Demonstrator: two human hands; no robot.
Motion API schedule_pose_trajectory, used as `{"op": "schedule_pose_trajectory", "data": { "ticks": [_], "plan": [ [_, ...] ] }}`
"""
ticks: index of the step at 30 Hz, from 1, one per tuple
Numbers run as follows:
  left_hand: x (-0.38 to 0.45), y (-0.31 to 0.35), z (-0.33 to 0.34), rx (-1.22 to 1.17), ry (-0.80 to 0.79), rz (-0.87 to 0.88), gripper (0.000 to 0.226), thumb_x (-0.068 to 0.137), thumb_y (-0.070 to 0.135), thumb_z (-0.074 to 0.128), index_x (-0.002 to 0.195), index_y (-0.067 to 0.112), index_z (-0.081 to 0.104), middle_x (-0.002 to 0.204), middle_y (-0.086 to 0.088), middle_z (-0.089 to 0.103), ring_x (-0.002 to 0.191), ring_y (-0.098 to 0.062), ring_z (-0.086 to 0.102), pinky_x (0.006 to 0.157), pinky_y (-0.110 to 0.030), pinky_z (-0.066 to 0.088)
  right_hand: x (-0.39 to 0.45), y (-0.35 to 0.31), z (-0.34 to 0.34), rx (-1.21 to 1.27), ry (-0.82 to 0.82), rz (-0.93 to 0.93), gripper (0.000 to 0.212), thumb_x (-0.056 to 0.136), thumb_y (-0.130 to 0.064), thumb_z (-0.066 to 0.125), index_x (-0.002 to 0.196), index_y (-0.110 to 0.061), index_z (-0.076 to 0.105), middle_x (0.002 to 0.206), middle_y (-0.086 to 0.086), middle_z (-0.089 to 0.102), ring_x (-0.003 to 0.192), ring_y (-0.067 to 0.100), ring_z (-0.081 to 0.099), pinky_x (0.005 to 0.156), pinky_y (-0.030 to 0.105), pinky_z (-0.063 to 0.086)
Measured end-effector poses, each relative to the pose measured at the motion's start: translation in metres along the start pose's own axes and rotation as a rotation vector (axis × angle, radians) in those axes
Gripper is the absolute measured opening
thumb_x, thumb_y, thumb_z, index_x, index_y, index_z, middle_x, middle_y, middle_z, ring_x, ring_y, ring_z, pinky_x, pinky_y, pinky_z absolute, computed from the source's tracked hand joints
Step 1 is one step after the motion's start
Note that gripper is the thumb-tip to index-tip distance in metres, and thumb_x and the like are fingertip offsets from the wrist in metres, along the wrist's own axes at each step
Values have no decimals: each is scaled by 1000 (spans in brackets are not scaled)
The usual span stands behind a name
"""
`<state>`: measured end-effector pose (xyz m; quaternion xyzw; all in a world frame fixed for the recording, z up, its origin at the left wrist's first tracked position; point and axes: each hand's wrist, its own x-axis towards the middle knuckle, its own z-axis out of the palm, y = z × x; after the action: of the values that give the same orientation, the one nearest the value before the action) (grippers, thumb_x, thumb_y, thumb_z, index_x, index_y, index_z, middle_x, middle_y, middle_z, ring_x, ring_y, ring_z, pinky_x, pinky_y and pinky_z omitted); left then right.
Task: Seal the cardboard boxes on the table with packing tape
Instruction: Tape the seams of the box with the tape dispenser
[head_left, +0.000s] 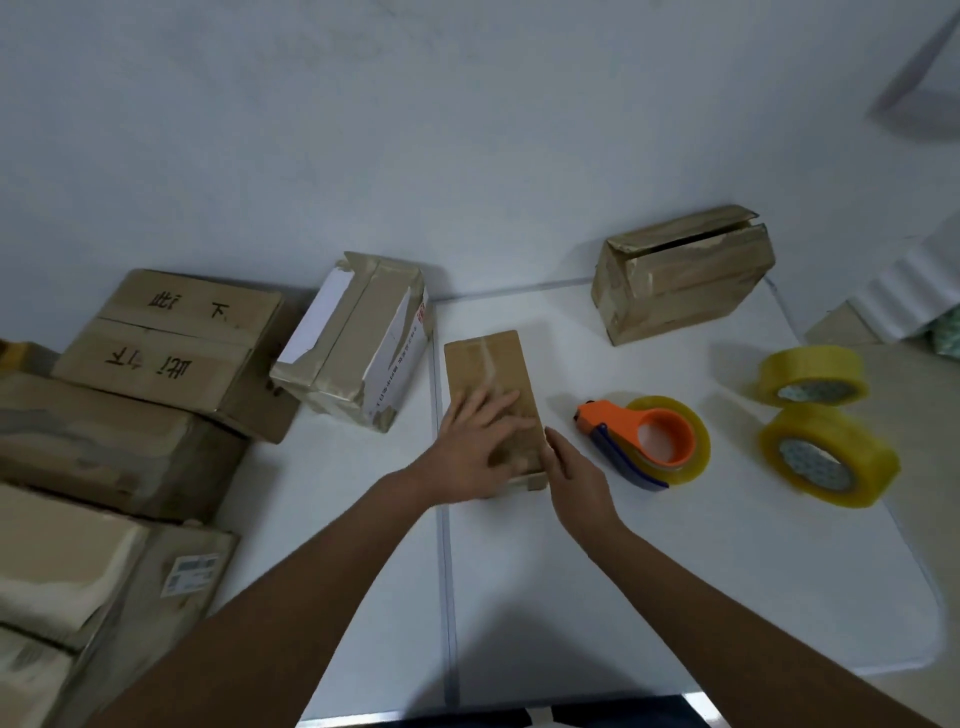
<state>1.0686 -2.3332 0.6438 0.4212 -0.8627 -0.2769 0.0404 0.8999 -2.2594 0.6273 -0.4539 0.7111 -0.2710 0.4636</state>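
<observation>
A small flat cardboard box (488, 364) lies in the middle of the white table (675, 571), with a strip of clear tape along its top. My left hand (475, 441) presses flat on the near half of its lid, fingers spread. My right hand (574, 473) rests with straight fingers against the box's near right edge. An orange tape dispenser (647, 439) loaded with a clear roll sits just right of the box, untouched. Two yellowish tape rolls (813, 376) (828, 454) lie further right.
A torn box with white labels (358, 338) stands left of the small box. Another box with a loose top flap (680, 275) sits at the back right. Several larger boxes (166, 348) are stacked along the left. The wall rises just behind the table.
</observation>
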Motion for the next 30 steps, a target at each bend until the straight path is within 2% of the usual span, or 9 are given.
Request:
{"op": "schedule_pose_trajectory", "data": {
  "ticks": [2, 4, 5, 9, 14, 18, 21, 25, 30],
  "plan": [
    [-16, -8, -18, -253, 173, -184, 35, 100, 38, 53, 135, 32, 54, 157, 10, 35, 148, -13, 22, 121, -40, 15, -4, -4, 0, -91, 35, -77, 49, 104, -37, 37, 151, -21, 35, 149, 0, 45, 133, 14, 45, 104, 24, 37],
    [-41, -16, -24, -618, 380, -495, 24, 101, 33, 54, 124, 31, 62, 141, 10, 53, 130, -8, 49, 111, -33, 38, -9, -8, 1, -238, 70, -262, 52, 103, -34, 43, 151, -19, 31, 159, -3, 28, 145, 13, 26, 116, 29, 23],
    [-52, -20, -22, -814, 434, -649, 21, 101, 32, 55, 120, 30, 64, 134, 8, 59, 121, -8, 56, 107, -33, 42, -9, -10, 3, -339, 61, -363, 54, 102, -32, 46, 152, -19, 30, 161, -3, 22, 148, 14, 18, 119, 30, 17],
    [-80, -36, 12, -1477, 416, -1011, 27, 102, 26, 54, 121, 10, 63, 128, -8, 64, 110, -20, 64, 104, -37, 45, -3, -18, 12, -674, -83, -552, 63, 100, -44, 41, 155, -23, 19, 163, -5, 4, 151, 15, -1, 118, 31, 0],
    [-78, -11, 41, -1830, 346, -1081, 41, 104, 36, 46, 118, 1, 63, 116, -13, 68, 97, -22, 68, 88, -34, 52, 15, -20, 25, -938, -130, -611, 78, 90, -68, 19, 156, -29, 11, 164, -10, 0, 151, 17, -8, 120, 42, -1],
    [-77, -5, 42, -1932, 354, -1030, 43, 103, 39, 49, 120, 2, 65, 110, -8, 72, 91, -16, 72, 82, -27, 55, 16, -17, 27, -1069, -75, -611, 75, 95, -67, 14, 155, -23, 23, 163, -3, 17, 150, 24, 10, 119, 46, 11],
    [-80, -7, 38, -1919, 349, -967, 37, 100, 35, 56, 116, 4, 68, 107, -5, 72, 97, -15, 69, 87, -26, 54, 15, -16, 27, -1101, -81, -606, 77, 96, -69, 7, 155, -22, 23, 163, -3, 15, 150, 25, 12, 119, 47, 15],
    [-85, -5, 33, -1781, 354, -858, 17, 97, 22, 62, 104, 10, 71, 89, 0, 73, 91, -12, 68, 91, -26, 50, 17, -15, 27, -1119, -98, -593, 80, 94, -72, 5, 156, -23, 17, 164, -3, 10, 151, 25, 7, 119, 50, 18],
    [-87, -5, 35, -1599, 423, -827, 19, 96, 12, 63, 111, 2, 69, 92, -2, 75, 92, -15, 69, 89, -27, 52, 18, -15, 27, -1163, -92, -599, 80, 94, -71, 5, 155, -23, 22, 163, -2, 16, 150, 28, 15, 117, 50, 22]
  ]
}}
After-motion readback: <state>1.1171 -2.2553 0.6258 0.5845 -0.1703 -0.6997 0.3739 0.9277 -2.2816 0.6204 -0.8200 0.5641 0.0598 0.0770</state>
